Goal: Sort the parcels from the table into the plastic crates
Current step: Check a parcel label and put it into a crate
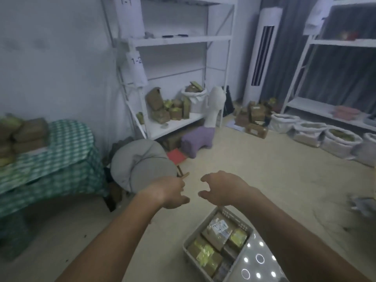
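A grey plastic crate [227,214] stands on the floor at the bottom centre, filled with several brown parcels [218,233] taped in yellow. Both my hands hang in the air above and beyond the crate, holding nothing. My left hand [172,193] has loosely curled fingers. My right hand [220,189] is spread with bent fingers. At the far left, a table [69,151] under a green checked cloth carries a stack of brown parcels [24,135].
A white shelf rack [175,123] at the back holds more parcels. A round grey cushion [140,161], a purple stool [195,141] and a red item lie before it. White sacks [317,133] and boxes line the right side by another rack.
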